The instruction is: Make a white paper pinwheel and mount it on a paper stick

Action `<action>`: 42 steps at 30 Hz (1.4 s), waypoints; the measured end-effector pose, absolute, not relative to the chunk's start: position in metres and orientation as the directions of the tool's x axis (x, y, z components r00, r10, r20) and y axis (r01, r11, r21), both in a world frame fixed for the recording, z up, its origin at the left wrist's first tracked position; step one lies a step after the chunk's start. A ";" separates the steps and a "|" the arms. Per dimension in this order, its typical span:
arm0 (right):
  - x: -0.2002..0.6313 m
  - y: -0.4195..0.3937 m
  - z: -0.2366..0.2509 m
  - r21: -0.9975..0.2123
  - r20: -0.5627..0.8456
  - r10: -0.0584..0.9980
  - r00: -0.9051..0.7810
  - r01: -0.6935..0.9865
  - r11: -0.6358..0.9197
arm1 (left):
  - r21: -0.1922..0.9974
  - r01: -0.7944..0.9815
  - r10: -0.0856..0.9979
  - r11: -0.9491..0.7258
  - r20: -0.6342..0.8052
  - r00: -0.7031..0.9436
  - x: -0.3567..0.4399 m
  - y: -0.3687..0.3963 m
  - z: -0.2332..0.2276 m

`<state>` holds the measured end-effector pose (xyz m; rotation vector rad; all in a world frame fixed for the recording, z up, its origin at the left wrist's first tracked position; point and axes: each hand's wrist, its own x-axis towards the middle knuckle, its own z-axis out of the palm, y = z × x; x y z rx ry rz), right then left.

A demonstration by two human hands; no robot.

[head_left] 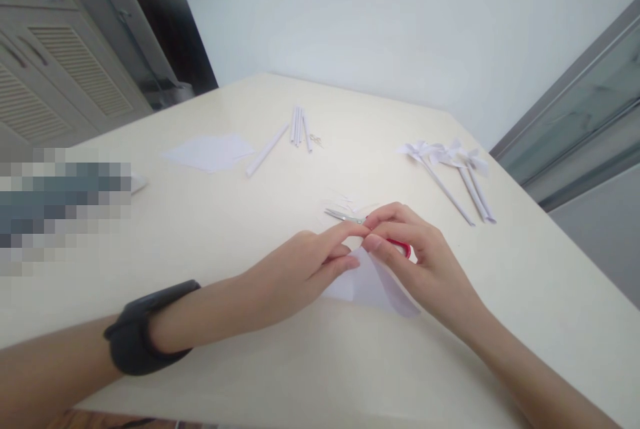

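A sheet of white paper lies at the near middle of the table, its far corner between my two hands. My left hand is closed on that paper, thumb on top and forefinger reaching to the corner. With thumb and fingers pinched together, my right hand holds the same corner. Just beyond the fingers lie scissors with red handles, partly hidden by my right hand; their blades point left. Thin paper scraps are scattered behind the blades.
On the white table, a stack of paper lies far left. Beside it are one rolled paper stick, several more sticks and small wire-like bits. Paper pinwheels on sticks rest at the right. A blurred-out patch covers the left edge.
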<state>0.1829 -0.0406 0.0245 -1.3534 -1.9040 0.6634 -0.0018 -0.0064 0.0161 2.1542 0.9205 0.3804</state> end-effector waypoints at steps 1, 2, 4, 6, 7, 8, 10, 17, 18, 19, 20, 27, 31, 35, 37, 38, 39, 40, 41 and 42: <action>0.183 -0.041 0.025 -0.746 0.238 0.949 -0.208 0.587 0.316 | 0.738 0.495 0.717 -0.460 -0.020 0.697 -0.002 -0.006 0.017; 0.183 -0.041 0.025 -0.747 0.233 0.950 -0.206 0.587 0.311 | 0.739 0.493 0.716 -0.460 -0.019 0.698 -0.002 -0.006 0.017; 0.183 -0.041 0.024 -0.741 0.236 0.948 -0.213 0.591 0.318 | 0.739 0.488 0.713 -0.464 -0.015 0.701 -0.001 -0.006 0.017; 0.182 -0.041 0.023 -0.726 0.250 0.941 -0.227 0.599 0.337 | 0.737 0.488 0.709 -0.468 -0.017 0.705 -0.001 -0.007 0.017; 0.182 -0.040 0.022 -0.716 0.259 0.937 -0.235 0.604 0.350 | 0.735 0.489 0.706 -0.469 -0.021 0.708 -0.001 -0.007 0.016; 0.181 -0.040 0.021 -0.706 0.269 0.932 -0.242 0.609 0.362 | 0.733 0.491 0.704 -0.471 -0.023 0.710 -0.001 -0.007 0.016; 0.181 -0.040 0.020 -0.688 0.287 0.926 -0.246 0.620 0.378 | 0.733 0.486 0.701 -0.476 -0.018 0.713 -0.001 -0.007 0.015; 0.184 -0.041 0.024 -0.660 0.363 0.912 -0.191 0.638 0.397 | 0.806 0.479 0.716 -0.348 -0.102 0.691 -0.002 -0.003 0.025; 0.185 -0.041 0.025 -0.653 0.375 0.909 -0.181 0.645 0.397 | 0.830 0.469 0.720 -0.304 -0.122 0.683 -0.002 -0.002 0.026; 0.186 -0.041 0.026 -0.647 0.383 0.908 -0.172 0.651 0.396 | 0.854 0.451 0.725 -0.260 -0.136 0.675 -0.002 0.000 0.027; 0.187 -0.040 0.026 -0.643 0.387 0.907 -0.164 0.657 0.393 | 0.876 0.426 0.732 -0.224 -0.137 0.667 -0.003 0.001 0.028; 0.190 -0.041 0.030 -0.688 0.403 0.909 -0.104 0.621 0.376 | 0.929 0.350 0.809 -0.117 -0.115 0.576 -0.005 0.005 0.033; 0.189 -0.041 0.028 -0.718 0.493 0.870 -0.017 0.556 0.418 | 0.969 0.244 0.864 -0.025 -0.102 0.493 -0.005 0.008 0.031; 0.186 -0.041 0.026 -0.755 0.524 0.850 0.056 0.492 0.433 | 0.993 0.105 0.903 -0.051 0.001 0.430 -0.006 0.012 0.022; 0.185 -0.042 0.025 -0.766 0.511 0.858 0.061 0.484 0.422 | 0.997 0.039 0.912 -0.067 0.045 0.409 -0.007 0.012 0.019; 0.185 -0.042 0.025 -0.772 0.500 0.864 0.060 0.483 0.413 | 0.997 0.010 0.915 -0.070 0.060 0.399 -0.007 0.011 0.018; 0.185 -0.042 0.025 -0.778 0.486 0.872 0.056 0.483 0.403 | 0.997 -0.016 0.918 -0.074 0.074 0.390 -0.007 0.011 0.018; 0.186 -0.041 0.025 -0.782 0.472 0.880 0.049 0.484 0.393 | 0.996 -0.034 0.921 -0.078 0.085 0.381 -0.007 0.010 0.017; 0.187 -0.041 0.025 -0.787 0.459 0.887 0.045 0.485 0.383 | 0.996 -0.040 0.923 -0.085 0.093 0.373 -0.007 0.010 0.018; 0.188 -0.040 0.026 -0.791 0.445 0.895 0.038 0.486 0.372 | 0.995 -0.032 0.926 -0.094 0.099 0.364 -0.007 0.009 0.018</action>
